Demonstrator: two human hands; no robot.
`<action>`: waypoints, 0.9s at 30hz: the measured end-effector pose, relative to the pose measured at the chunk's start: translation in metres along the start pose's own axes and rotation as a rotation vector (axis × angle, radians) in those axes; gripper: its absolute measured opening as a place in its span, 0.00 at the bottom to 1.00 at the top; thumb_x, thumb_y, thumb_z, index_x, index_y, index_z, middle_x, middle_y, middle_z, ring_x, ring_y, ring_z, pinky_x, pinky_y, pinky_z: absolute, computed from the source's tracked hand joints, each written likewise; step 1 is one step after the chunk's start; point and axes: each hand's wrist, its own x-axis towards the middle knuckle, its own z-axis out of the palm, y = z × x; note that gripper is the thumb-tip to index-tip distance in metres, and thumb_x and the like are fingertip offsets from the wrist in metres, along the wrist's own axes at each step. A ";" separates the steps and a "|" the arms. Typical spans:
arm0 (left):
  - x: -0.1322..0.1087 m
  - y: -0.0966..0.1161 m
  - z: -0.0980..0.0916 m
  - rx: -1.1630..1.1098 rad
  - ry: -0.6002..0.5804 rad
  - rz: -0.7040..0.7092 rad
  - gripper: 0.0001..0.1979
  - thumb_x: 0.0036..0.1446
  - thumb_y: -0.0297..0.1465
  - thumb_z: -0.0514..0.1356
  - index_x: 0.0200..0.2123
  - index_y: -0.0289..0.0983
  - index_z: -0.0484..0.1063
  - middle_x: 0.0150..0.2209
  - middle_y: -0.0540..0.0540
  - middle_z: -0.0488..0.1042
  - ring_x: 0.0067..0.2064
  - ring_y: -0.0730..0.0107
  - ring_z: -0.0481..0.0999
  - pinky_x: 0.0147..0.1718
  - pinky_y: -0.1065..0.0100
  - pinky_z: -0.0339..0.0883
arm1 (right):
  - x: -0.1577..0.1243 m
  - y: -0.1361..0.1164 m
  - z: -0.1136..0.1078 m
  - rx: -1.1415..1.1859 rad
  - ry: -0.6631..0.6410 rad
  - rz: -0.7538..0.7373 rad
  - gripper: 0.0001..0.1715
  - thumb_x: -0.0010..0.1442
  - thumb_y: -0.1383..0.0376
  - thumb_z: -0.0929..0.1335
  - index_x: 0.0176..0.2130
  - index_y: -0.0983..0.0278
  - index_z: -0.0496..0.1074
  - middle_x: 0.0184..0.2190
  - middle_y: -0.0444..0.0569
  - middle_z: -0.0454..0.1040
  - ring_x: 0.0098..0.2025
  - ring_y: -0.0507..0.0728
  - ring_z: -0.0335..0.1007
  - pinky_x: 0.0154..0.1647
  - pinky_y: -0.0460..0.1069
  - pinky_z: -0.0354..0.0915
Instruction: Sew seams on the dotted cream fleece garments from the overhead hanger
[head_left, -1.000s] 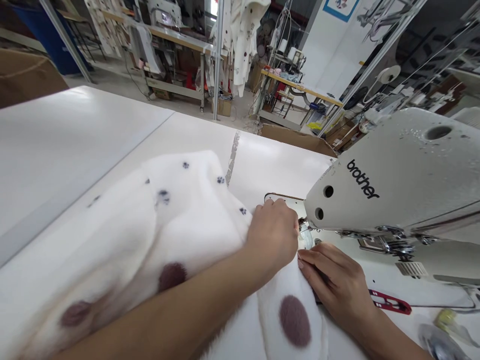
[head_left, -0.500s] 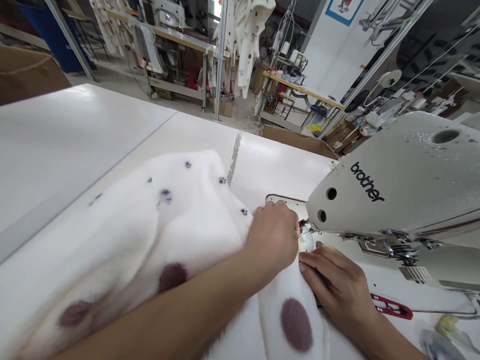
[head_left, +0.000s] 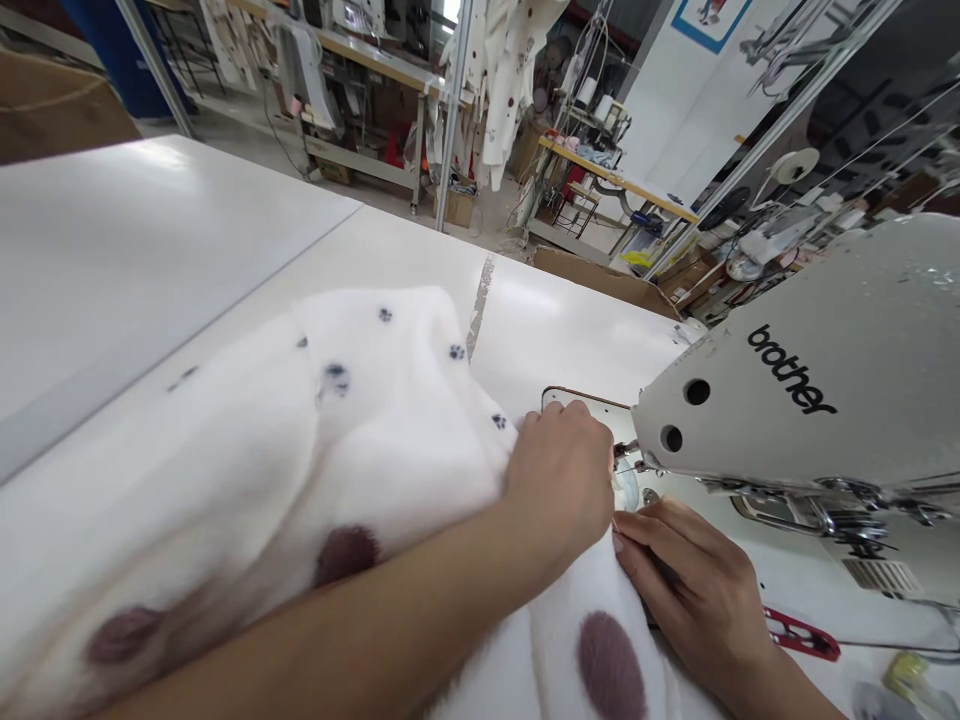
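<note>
Shifted slightly toward three o'clock in view, the left hand clenches and the right hand pinches plush fabric spreading toward their eight o'clock.

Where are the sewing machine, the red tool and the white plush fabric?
Sewing machine point(head_left: 847, 345), head view: white casing of its upper body.
Red tool point(head_left: 824, 643), head view: right end of its body.
White plush fabric point(head_left: 412, 445), head view: plain pile between printed marks.

Across the room we see a blue bin near a brown box, white garments hanging beside a pole, thread cones above a bench, and a blue-edged poster. At right we have a red tool.
</note>
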 end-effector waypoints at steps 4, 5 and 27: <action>0.000 -0.001 0.000 -0.004 0.003 0.002 0.09 0.49 0.21 0.52 0.25 0.35 0.71 0.35 0.44 0.69 0.40 0.63 0.67 0.40 0.61 0.62 | -0.004 0.003 0.001 0.000 -0.021 0.005 0.08 0.59 0.73 0.62 0.34 0.64 0.70 0.23 0.46 0.67 0.23 0.51 0.62 0.24 0.47 0.60; 0.000 -0.001 0.000 -0.009 0.003 0.003 0.09 0.48 0.21 0.52 0.25 0.36 0.71 0.35 0.45 0.69 0.40 0.63 0.67 0.40 0.61 0.62 | -0.004 0.003 0.001 -0.003 -0.025 0.003 0.08 0.59 0.73 0.62 0.35 0.64 0.70 0.23 0.46 0.67 0.24 0.51 0.62 0.24 0.47 0.60; 0.000 -0.002 0.002 -0.030 0.009 0.014 0.09 0.49 0.21 0.52 0.25 0.35 0.71 0.34 0.45 0.69 0.39 0.64 0.67 0.38 0.62 0.63 | 0.001 -0.001 0.000 -0.003 -0.007 -0.013 0.08 0.59 0.73 0.62 0.33 0.65 0.69 0.22 0.46 0.66 0.23 0.50 0.61 0.23 0.45 0.59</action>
